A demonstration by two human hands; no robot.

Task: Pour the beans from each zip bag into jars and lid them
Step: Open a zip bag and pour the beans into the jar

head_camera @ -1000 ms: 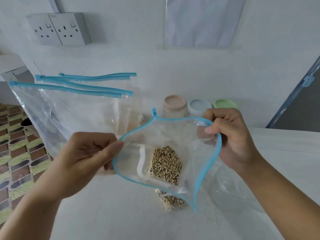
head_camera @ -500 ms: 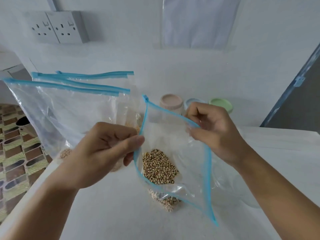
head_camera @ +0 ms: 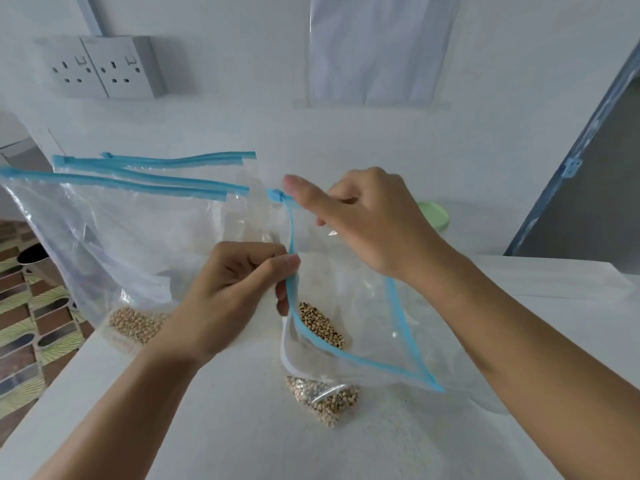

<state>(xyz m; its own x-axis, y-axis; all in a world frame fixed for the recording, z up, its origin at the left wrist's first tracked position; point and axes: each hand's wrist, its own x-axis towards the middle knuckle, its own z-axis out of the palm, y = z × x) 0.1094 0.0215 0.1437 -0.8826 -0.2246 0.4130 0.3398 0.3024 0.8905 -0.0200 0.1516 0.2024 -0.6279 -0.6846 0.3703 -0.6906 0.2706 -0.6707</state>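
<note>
Two bare hands here, the left hand (head_camera: pixel 225 299) and the right hand (head_camera: pixel 367 220), nails short and plain, with the left forearm (head_camera: pixel 131 410) and right forearm (head_camera: pixel 519 334) bare to the frame's edge.

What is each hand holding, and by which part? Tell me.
The open zip bag, by its blue zip rim: left hand pinches one side; right hand holds the opposite side, contact mostly hidden.
</note>
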